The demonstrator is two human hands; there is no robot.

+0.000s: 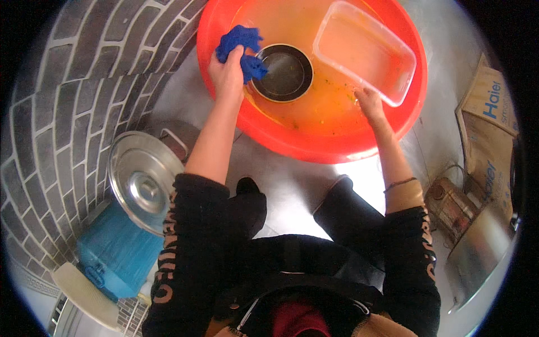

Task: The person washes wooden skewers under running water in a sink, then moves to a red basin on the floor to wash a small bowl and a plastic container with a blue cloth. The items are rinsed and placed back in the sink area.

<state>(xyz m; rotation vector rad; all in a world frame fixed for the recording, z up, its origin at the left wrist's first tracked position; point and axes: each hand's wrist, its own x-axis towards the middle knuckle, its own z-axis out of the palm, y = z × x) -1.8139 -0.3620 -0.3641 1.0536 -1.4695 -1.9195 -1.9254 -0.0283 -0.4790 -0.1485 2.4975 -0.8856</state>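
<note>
A bunched blue cloth (254, 69) is in my left hand (229, 73), over the left side of a large red plastic tub (311, 149). The cloth's lower end hangs at the rim of a round dark pan (286, 76), which sits in the tub's cloudy orange-looking water (309, 113) with food bits in it. My right hand (370, 103) grips the near edge of a clear rectangular plastic container (362, 48). That container is tilted over the tub's right side. The fingertips of my right hand are partly hidden at the container's edge.
Grey brick-patterned wall (80, 84) rises on the left. Beside it are a round metal lid (145, 185) and a blue translucent plastic box (118, 248). To the right stand Haier cardboard (488, 139), a worn metal can (450, 202) and a shiny metal panel (480, 252). My feet are below the tub.
</note>
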